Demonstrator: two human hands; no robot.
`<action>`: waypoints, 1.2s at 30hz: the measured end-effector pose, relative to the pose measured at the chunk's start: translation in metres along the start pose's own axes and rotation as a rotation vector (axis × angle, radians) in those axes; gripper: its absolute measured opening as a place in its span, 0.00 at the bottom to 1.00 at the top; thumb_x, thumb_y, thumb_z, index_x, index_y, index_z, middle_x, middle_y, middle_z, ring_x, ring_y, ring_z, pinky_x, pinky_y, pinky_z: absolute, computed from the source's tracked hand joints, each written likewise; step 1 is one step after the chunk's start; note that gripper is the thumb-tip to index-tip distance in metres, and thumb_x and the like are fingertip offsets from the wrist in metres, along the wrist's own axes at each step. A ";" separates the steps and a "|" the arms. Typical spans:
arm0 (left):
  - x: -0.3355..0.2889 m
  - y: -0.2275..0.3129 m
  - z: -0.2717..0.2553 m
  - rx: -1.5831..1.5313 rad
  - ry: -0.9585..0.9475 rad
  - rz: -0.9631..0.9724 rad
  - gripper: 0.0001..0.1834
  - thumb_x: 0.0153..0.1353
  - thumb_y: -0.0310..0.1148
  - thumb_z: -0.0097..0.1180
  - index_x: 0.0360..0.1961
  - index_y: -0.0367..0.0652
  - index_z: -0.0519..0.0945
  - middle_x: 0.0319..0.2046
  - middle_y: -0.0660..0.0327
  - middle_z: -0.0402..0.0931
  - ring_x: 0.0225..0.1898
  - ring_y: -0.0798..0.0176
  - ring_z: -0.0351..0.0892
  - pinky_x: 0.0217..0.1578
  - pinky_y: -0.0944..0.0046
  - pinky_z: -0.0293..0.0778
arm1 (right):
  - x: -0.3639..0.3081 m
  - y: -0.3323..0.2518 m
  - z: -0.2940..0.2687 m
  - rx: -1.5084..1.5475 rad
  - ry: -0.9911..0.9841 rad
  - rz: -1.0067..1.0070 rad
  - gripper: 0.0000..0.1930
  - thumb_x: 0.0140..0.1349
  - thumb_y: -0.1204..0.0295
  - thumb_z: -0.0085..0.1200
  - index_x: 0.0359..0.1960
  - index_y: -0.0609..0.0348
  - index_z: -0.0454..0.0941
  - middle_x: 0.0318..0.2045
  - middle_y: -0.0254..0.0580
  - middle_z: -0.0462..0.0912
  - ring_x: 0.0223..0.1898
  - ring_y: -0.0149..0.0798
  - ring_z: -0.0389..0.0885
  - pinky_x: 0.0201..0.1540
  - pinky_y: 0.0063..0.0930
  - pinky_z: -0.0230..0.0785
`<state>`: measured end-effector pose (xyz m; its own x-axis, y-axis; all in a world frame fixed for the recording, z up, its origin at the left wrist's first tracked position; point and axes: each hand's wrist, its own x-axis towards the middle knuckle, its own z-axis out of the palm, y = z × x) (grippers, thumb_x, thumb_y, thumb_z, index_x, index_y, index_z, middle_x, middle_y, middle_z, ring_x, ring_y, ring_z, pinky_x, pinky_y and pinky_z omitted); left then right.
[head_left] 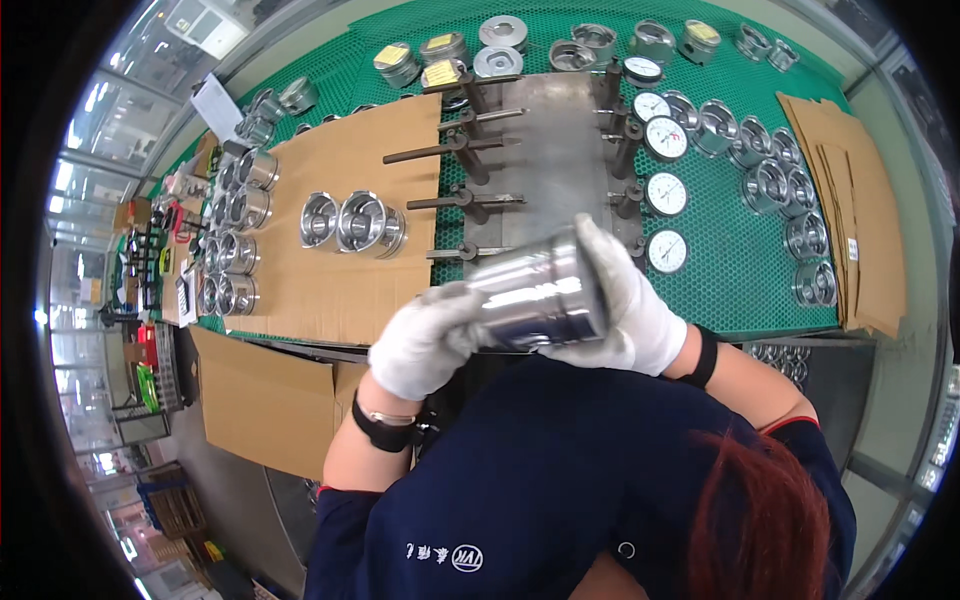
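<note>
Between my two white-gloved hands is a shiny metal piston [535, 292], tilted on its side above the bench's front edge. My left hand [425, 338] grips its left end with the fingers curled over the rim. On the other end, my right hand [632, 305] wraps round the ringed side, thumb up and fingers underneath. Just beyond the piston lies a grey metal plate [568, 190] lined with gauge stands [470, 200] and round white dial gauges [667, 193]. Two more pistons, one [319, 220] beside another [366, 224], rest on the cardboard to the left.
Brown cardboard [290, 290] covers the left of the green mat [720, 290]. Rows of pistons stand at the far left [238, 254] and right [767, 186]. Pistons with yellow notes [396, 64] line the back. Stacked cardboard [850, 220] lies at the right edge.
</note>
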<state>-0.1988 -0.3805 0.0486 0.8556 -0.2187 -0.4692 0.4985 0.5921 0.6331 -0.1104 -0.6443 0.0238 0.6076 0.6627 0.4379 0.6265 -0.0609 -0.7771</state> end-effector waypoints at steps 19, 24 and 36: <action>0.102 -0.041 0.015 1.580 0.008 0.899 0.55 0.42 0.42 0.81 0.70 0.41 0.62 0.61 0.43 0.70 0.62 0.38 0.71 0.61 0.45 0.70 | -0.044 0.011 0.003 0.368 -0.160 0.987 0.44 0.66 0.71 0.61 0.77 0.66 0.45 0.43 0.48 0.84 0.37 0.35 0.85 0.39 0.25 0.78; 0.106 -0.037 0.018 1.510 0.012 0.872 0.56 0.42 0.41 0.81 0.71 0.40 0.62 0.62 0.41 0.69 0.64 0.37 0.70 0.63 0.46 0.71 | -0.047 0.016 0.008 0.499 -0.116 1.040 0.47 0.68 0.73 0.59 0.79 0.64 0.37 0.44 0.46 0.84 0.31 0.29 0.82 0.32 0.23 0.76; 0.109 -0.038 0.018 1.508 0.026 0.873 0.56 0.43 0.42 0.82 0.71 0.39 0.62 0.62 0.40 0.68 0.63 0.36 0.71 0.62 0.46 0.73 | -0.045 0.016 0.008 0.448 -0.098 1.026 0.50 0.64 0.69 0.62 0.79 0.63 0.38 0.41 0.45 0.84 0.29 0.31 0.85 0.31 0.25 0.80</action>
<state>-0.1217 -0.4409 -0.0160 0.9264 -0.2354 0.2939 -0.3741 -0.6646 0.6468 -0.1309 -0.6692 -0.0117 0.6812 0.5103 -0.5250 -0.3925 -0.3507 -0.8503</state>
